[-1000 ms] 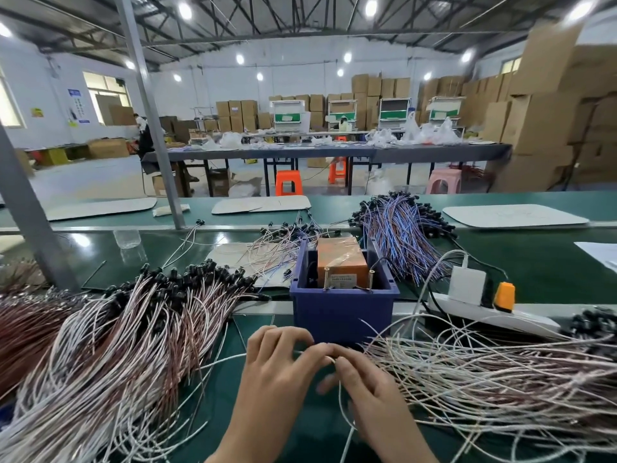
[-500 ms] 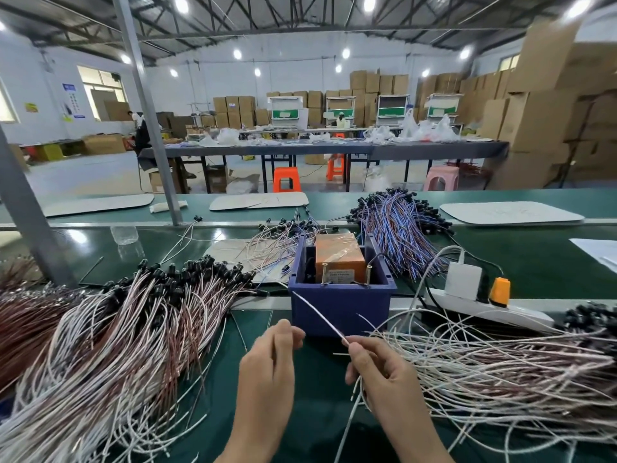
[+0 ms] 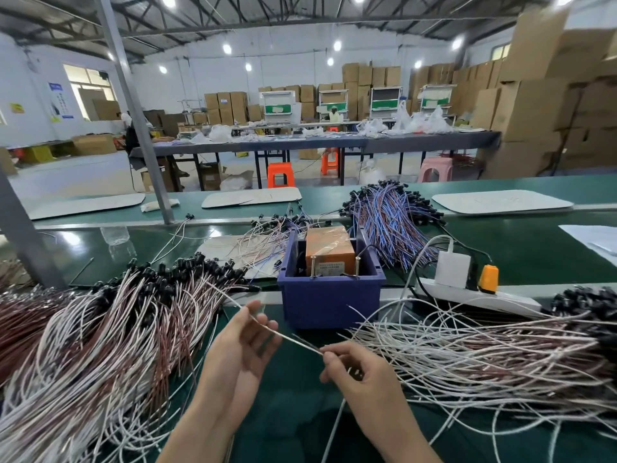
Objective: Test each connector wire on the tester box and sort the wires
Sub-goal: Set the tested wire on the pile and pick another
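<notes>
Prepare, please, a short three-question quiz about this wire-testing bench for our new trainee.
1. True or false: the orange box sits inside the blue bin.
2. What does the right hand pinch? A) a wire B) an orange plug C) nothing
3. Fill in: the power strip lies to the ___ of the blue bin.

Key: 1 true; 2 A; 3 right.

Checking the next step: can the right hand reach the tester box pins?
Probably yes: the right hand, pinching a wire, is just before the blue bin, and the tester box pins stand uncovered in its open top.
</notes>
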{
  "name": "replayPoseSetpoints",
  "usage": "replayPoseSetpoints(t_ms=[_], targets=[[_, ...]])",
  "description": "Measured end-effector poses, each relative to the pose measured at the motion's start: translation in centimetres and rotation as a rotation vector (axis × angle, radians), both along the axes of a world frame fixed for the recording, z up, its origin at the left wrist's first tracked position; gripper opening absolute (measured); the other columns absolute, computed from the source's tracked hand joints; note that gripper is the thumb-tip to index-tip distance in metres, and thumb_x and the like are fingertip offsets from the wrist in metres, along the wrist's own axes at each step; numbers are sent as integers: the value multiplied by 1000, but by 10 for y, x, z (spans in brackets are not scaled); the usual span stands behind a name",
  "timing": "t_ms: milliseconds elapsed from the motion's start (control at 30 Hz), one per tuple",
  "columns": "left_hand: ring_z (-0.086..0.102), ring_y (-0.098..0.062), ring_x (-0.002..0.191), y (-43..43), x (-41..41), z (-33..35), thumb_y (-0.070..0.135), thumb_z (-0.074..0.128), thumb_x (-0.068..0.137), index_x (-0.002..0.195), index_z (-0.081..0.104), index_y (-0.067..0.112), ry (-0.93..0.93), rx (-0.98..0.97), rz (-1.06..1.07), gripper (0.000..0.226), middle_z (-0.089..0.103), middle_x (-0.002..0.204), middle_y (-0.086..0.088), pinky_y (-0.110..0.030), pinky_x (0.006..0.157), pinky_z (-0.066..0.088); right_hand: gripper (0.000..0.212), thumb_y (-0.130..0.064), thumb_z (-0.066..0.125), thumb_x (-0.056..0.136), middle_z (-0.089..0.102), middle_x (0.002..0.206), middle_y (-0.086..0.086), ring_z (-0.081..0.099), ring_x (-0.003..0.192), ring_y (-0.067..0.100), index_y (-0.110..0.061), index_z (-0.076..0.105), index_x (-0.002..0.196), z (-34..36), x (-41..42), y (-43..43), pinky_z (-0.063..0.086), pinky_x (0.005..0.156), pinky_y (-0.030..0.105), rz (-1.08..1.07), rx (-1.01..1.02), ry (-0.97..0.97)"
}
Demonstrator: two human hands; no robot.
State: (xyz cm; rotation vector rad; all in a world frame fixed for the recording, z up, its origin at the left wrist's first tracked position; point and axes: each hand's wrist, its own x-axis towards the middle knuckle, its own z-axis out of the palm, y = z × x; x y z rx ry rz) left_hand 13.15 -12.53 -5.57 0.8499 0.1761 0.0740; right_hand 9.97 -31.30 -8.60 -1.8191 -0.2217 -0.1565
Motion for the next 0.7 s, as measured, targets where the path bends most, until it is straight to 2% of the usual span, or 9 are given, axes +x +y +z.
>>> replayPoseSetpoints(t_ms=[67,133,233,333,433,533,600,700], targets=[[61,-11,58,3,-1,1,30,44,105,108,66,10,-15,6,20,30,54,65,2,-25,61,57,20,-34,60,100,75,79,-8,53,59,-1,-53,65,95,0,0,-1,42,59,13,-16,20,-6],[48,-11,51,3,-2,-1,29,42,106,112,64,8,-39,136,75,32,41,59,3,-29,65,49,21,-33,58,101,73,74,-5,54,60,0,-52,64,95,-1,1,0,41,59,15,-49,50,-24],[41,-13,50,-5,-4,-11,22,41,108,119,66,20,-175,618,199,27,36,58,3,-30,58,40,18,-37,53,101,70,68,-4,56,57,5,-53,61,95,-1,2,1,43,56,17,-141,76,-61],[34,-14,51,-19,-8,-24,22,40,107,128,54,36,-251,888,280,29,35,57,8,-29,46,32,14,-40,52,100,70,68,-3,63,56,6,-51,58,95,-3,3,-1,44,52,16,-272,115,-123],[34,-7,41,-28,-12,-32,28,41,104,131,44,41,-370,1209,369,30,40,48,9,-22,41,27,12,-43,50,100,67,65,-1,54,47,4,-52,57,94,-2,6,-4,41,46,18,-384,166,-163],[36,-8,38,-32,-14,-34,41,36,99,126,46,42,-416,1289,342,29,43,48,12,-15,40,23,9,-43,50,100,66,64,-2,53,47,5,-45,59,96,-5,15,-7,43,46,26,-484,237,-180],[37,-8,39,-32,-12,-34,46,33,98,126,45,43,-427,1303,340,31,43,48,13,-15,41,24,9,-41,51,101,66,63,-3,53,47,4,-39,59,99,-7,22,-6,43,46,24,-517,236,-191],[37,-9,41,-30,-5,-37,36,39,101,129,50,37,-396,1336,351,30,42,50,13,-18,42,26,9,-38,52,102,66,62,-4,55,47,5,-37,60,99,-8,32,-2,41,47,18,-542,235,-203]])
